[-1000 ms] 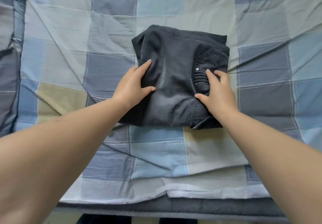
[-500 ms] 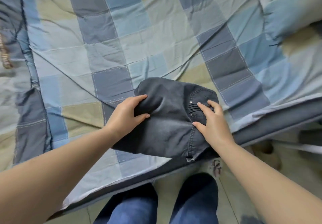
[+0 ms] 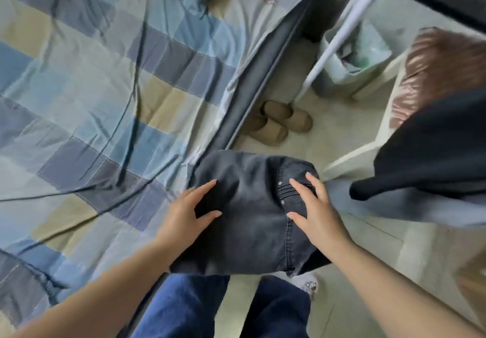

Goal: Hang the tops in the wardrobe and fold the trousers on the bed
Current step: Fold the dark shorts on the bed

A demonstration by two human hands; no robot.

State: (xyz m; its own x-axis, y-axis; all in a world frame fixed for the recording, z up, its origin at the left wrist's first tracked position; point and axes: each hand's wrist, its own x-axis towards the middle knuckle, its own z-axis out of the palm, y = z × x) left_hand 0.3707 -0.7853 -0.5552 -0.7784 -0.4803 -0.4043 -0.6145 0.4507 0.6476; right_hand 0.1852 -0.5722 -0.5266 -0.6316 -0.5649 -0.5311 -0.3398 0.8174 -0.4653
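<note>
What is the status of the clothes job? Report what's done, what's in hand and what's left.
Done: the dark grey jeans are folded into a compact bundle. In hand: left hand and right hand carry it past the bed edge, above the floor. Left: a black garment drapes over the chair; no wardrobe shows.

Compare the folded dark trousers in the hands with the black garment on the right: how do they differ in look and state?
The folded trousers are faded charcoal denim with seams and rivets; the black garment is plain and deeper black. The trousers make a compact bundle, carried past the bed edge by the left hand and right hand; the garment lies unfolded and untouched over a surface. Both are dark clothing.
</note>
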